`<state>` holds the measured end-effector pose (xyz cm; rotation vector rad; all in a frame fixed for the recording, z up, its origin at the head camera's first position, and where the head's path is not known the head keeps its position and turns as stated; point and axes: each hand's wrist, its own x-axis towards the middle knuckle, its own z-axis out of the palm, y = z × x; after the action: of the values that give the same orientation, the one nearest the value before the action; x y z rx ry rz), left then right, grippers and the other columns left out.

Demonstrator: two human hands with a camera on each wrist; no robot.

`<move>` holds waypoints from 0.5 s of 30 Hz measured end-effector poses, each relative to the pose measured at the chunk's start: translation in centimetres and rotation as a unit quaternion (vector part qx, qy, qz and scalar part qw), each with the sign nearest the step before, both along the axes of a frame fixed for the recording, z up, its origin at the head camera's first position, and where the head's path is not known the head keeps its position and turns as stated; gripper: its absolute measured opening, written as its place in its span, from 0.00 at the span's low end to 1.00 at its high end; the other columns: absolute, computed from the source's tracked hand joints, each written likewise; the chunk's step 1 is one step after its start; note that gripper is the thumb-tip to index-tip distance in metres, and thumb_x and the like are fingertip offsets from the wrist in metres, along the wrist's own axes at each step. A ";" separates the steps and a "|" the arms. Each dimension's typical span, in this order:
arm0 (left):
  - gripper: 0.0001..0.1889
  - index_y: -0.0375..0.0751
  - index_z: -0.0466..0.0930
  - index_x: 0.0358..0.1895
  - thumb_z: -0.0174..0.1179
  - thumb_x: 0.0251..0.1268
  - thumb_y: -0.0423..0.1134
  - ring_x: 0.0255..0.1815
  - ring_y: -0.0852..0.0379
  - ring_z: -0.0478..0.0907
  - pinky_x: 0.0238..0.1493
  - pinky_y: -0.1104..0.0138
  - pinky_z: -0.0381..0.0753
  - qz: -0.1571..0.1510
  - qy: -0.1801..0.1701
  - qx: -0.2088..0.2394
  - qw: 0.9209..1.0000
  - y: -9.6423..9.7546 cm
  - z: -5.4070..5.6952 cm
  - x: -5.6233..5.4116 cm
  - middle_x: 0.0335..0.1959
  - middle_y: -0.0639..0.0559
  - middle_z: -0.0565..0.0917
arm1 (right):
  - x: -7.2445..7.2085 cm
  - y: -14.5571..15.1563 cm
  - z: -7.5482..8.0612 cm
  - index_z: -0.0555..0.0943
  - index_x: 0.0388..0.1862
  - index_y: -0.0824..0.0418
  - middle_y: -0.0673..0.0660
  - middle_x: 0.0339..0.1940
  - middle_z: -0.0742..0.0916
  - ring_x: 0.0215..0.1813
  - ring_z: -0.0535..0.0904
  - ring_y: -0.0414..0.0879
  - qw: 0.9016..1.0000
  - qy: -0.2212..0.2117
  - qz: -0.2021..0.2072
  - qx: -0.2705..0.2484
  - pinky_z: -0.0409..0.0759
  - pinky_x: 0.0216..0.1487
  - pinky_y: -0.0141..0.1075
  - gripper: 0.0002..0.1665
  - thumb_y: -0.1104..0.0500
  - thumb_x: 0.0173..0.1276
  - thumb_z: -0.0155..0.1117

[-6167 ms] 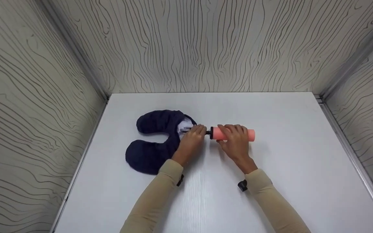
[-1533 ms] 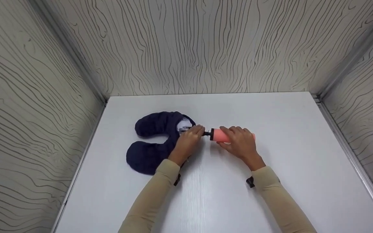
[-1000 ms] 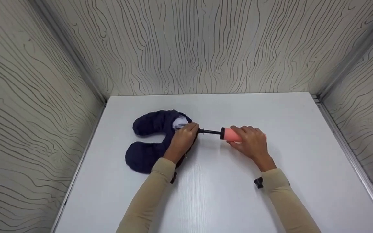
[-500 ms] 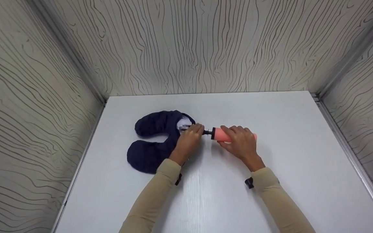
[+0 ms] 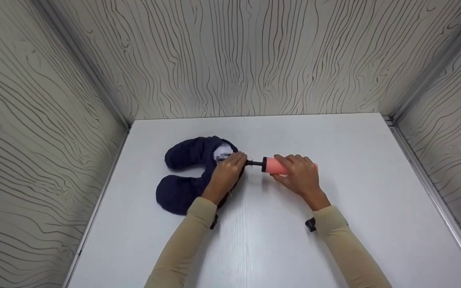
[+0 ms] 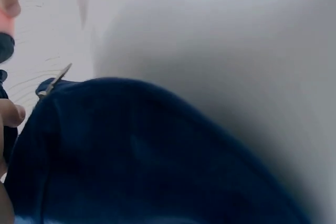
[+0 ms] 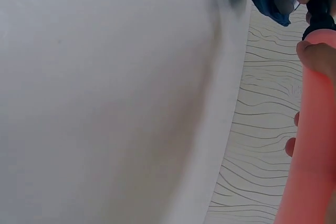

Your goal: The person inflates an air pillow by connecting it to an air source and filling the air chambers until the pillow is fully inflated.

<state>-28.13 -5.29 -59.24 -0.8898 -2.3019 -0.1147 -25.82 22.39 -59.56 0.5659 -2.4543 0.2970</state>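
Note:
A navy U-shaped neck pillow [image 5: 178, 194] lies on the table, its curved back facing right. Whitish crinkled material [image 5: 222, 151] shows through an opening in its cover. At that opening my left hand [image 5: 226, 175] grips the black end of a hand pump, mostly hidden under the fingers. My right hand [image 5: 301, 178] is wrapped around the pump's pink barrel [image 5: 272, 165]. A short length of black rod [image 5: 257, 163] shows between the two hands. In the left wrist view, the navy cover [image 6: 136, 150] has a metal zipper pull [image 6: 59, 78] at its edge.
The white table [image 5: 358, 160] carries the pillow and pump. Wood-grain patterned panels [image 5: 230, 60] stand behind it and on both sides, with metal strips along the corners.
The pump's barrel has slid back and forth along the rod: pulled far out a second ago, pushed in half a second ago, now partly out. My left hand and the pillow have shifted slightly left.

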 end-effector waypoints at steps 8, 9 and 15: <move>0.18 0.36 0.88 0.58 0.69 0.64 0.24 0.57 0.50 0.90 0.60 0.64 0.89 0.006 0.010 0.034 0.999 -1.4 -0.3 -0.4 0.55 0.45 0.91 | 0.2 1.7 0.0 0.87 0.63 0.48 0.59 0.46 0.94 0.45 0.90 0.58 1.000 -0.008 -0.007 -0.017 0.92 0.47 0.55 0.37 0.42 0.54 0.87; 0.19 0.36 0.88 0.58 0.70 0.64 0.25 0.57 0.50 0.90 0.61 0.64 0.89 0.008 0.010 0.035 0.999 -1.5 -0.3 -0.3 0.55 0.45 0.91 | 0.3 1.8 0.0 0.87 0.62 0.48 0.59 0.46 0.94 0.45 0.90 0.58 1.000 -0.007 -0.009 -0.020 0.92 0.48 0.55 0.37 0.42 0.53 0.88; 0.18 0.36 0.88 0.56 0.71 0.62 0.26 0.57 0.51 0.90 0.63 0.64 0.88 0.001 0.045 0.018 0.999 -0.8 -0.2 -0.1 0.54 0.45 0.92 | 0.6 0.9 0.2 0.87 0.62 0.50 0.59 0.46 0.94 0.45 0.90 0.58 1.000 -0.003 -0.007 -0.017 0.92 0.48 0.55 0.37 0.42 0.53 0.87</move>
<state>-28.24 -6.07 -59.44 -0.8577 -2.2111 -0.1127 -25.20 23.28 -59.33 0.5335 -2.4537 0.3332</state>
